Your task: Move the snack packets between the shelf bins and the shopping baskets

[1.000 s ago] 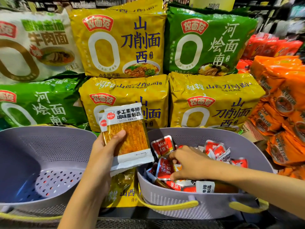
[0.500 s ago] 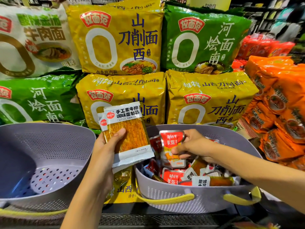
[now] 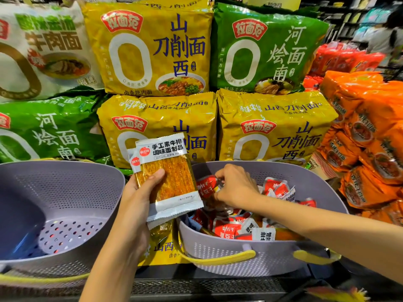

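The right hand [image 3: 236, 186] pinched a small red plastic packet [image 3: 205, 185] just beside upright clear orange-filled packets [image 3: 172, 177] the left hand [image 3: 139, 192] gripped.

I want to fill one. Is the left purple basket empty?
Empty: the left basket shows only its bare holed bottom, nothing inside.

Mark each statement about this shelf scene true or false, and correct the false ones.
1. The left hand grips orange packets. True.
2. The right hand hangs idle. False: it pinches a red packet in the right basket.
3. The right basket holds many red packets. True.
4. The noodle bags behind are all blue. False: they are yellow, green and white.
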A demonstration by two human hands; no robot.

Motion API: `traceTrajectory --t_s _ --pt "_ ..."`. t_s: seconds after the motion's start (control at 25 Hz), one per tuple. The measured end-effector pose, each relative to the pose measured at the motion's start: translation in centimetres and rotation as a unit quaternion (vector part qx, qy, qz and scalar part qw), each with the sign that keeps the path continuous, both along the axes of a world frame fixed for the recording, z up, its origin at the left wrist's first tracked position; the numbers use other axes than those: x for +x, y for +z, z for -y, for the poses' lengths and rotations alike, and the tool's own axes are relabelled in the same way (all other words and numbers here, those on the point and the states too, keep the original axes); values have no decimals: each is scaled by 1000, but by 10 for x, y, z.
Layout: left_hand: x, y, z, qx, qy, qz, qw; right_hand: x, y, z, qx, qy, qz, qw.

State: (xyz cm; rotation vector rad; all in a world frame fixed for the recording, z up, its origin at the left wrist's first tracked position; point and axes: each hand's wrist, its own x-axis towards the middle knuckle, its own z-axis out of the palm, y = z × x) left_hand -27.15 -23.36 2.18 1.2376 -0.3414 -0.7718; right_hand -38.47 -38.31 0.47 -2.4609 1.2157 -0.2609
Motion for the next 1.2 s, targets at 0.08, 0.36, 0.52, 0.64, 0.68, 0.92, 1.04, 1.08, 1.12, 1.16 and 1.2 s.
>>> traceTrajectory --t_s 0.08,0.36,0.52,0.64,0.68,0.92,1.04,1.08,1.12,1.16,1.2 --pt "1 2 -1 -4 6 -3 1000 -1 -4 0 32 32 30 999" --pt "6 8 3 -14 5 -3 1000 -29 34 17 222 34 283 933" --pt "8 9 7 -18 -1 0 1000 -75 54 38 313 -30 379 870" --pt "9 6 9 -16 -5 -6 1000 -95 44 41 338 -46 286 895" --pt "9 6 10 -13 -8 -7 1000 -96 43 41 321 -24 241 916" --pt "8 6 13 -12 -24 1 1000 -43 77 52 1 234 -123 964" --pt "11 3 8 -9 -14 -4 1000 -12 56 49 29 287 -315 904" --pt "13 2 6 -7 -8 -3 1000 -6 43 50 29 293 -350 889" --pt "15 1 4 -5 -1 -3 1000 -3 32 51 23 298 -374 878" --pt "17 1 2 -3 7 -4 1000 -2 25 52 17 302 -390 870" --pt "20 0 1 -4 13 -7 1000 -1 21 53 15 299 -410 861"
